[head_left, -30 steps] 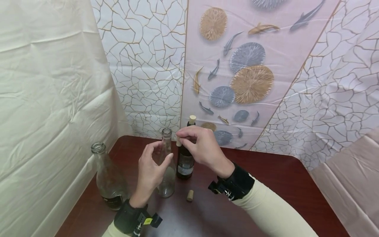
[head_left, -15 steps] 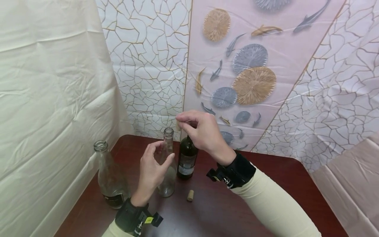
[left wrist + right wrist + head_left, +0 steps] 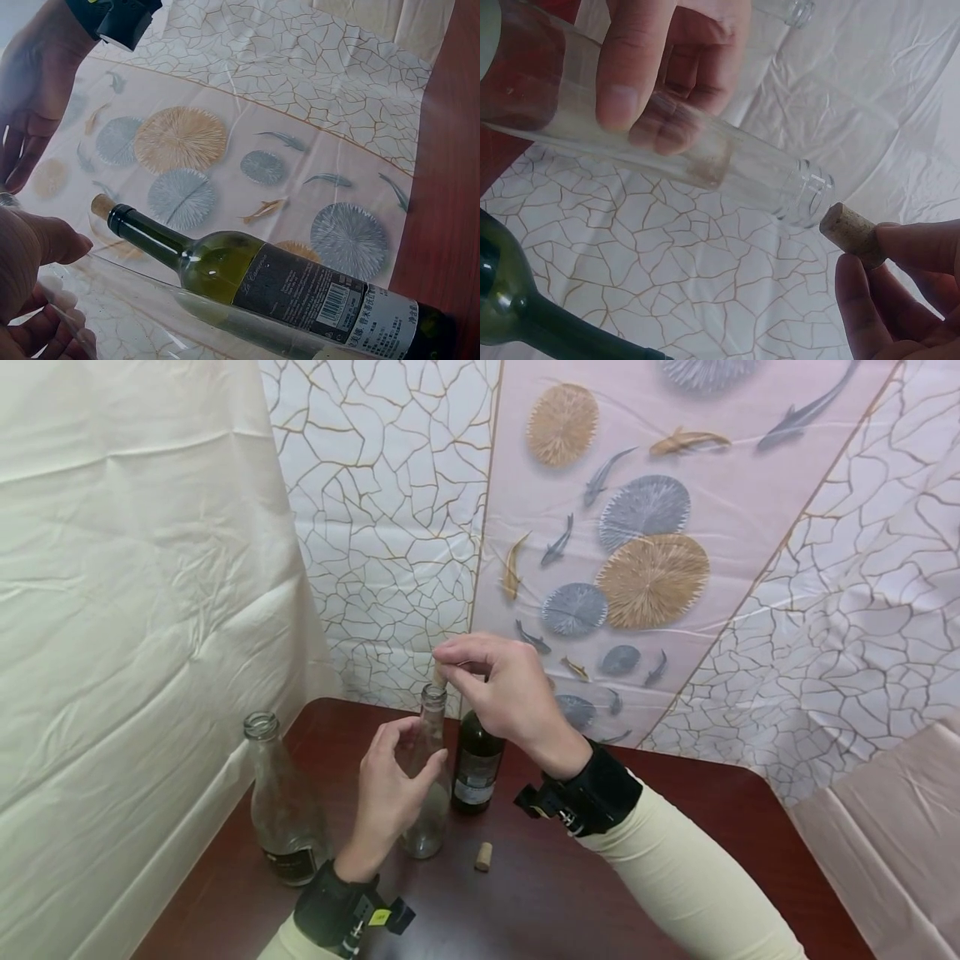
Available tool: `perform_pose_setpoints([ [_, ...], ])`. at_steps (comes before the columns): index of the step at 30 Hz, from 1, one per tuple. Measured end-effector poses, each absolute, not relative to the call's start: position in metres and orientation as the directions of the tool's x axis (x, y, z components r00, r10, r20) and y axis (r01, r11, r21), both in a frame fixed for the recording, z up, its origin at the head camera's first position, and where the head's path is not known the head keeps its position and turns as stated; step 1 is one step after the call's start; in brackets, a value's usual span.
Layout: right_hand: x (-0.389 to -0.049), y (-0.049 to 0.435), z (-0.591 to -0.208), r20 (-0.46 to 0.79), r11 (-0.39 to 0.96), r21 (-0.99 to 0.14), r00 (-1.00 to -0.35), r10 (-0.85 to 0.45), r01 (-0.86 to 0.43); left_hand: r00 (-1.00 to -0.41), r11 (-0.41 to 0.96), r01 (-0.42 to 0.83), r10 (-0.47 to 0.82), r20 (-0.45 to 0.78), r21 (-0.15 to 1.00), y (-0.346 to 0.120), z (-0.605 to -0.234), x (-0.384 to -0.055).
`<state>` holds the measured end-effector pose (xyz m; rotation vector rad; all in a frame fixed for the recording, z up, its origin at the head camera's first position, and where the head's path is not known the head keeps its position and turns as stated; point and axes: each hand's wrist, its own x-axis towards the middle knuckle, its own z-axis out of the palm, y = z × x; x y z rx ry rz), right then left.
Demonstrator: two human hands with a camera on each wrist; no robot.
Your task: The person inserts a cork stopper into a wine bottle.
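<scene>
My left hand [image 3: 390,781] holds an upright clear glass bottle [image 3: 427,837] at its upper body, thumb on one side and fingers behind it. The bottle's mouth [image 3: 814,193] is uncovered. Between thumb and fingertips, my right hand [image 3: 513,693] pinches a cork [image 3: 850,231]. The cork's lower end is right by the rim, outside the mouth; whether it touches the glass I cannot tell. Just behind stands a dark green wine bottle [image 3: 476,777] with a cork [image 3: 103,205] in its neck.
Another clear glass bottle [image 3: 281,827], uncorked and dark-labelled, stands at the left of the reddish-brown table [image 3: 600,893]. A loose cork [image 3: 483,857] stands in front of the wine bottle. Cloth hangs [image 3: 382,527] close behind the table and at its left.
My right hand rose with the cork from beside the clear bottle's neck, then moved left until the cork came over the mouth. My left hand stayed at the bottle.
</scene>
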<state>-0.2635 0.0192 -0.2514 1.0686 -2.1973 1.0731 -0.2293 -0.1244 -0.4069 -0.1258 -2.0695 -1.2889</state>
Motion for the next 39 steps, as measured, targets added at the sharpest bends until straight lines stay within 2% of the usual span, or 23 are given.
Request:
perform_pose_setpoints([
  [8,-0.261,0.016,-0.256,0.674,0.369,-0.441,-0.574,-0.465,-0.818,-0.761,0.506,0.423,-0.251,0.598,0.751,-0.124,-0.407,-0.23],
  [25,-0.261,0.014,-0.263,0.661,0.418,-0.357,-0.542,-0.519,-0.835,-0.765,0.504,0.413,-0.26,0.589,0.759,-0.124,-0.41,-0.229],
  [33,-0.261,0.015,-0.27,0.693,0.447,-0.257,-0.486,-0.533,-0.857,-0.756,0.51,0.428,-0.251,0.605,0.746,-0.125,-0.409,-0.23],
  [39,-0.262,0.015,-0.275,0.737,0.418,-0.225,-0.435,-0.518,-0.88,-0.754,0.505,0.431,-0.253,0.606,0.747,-0.126,-0.409,-0.23],
])
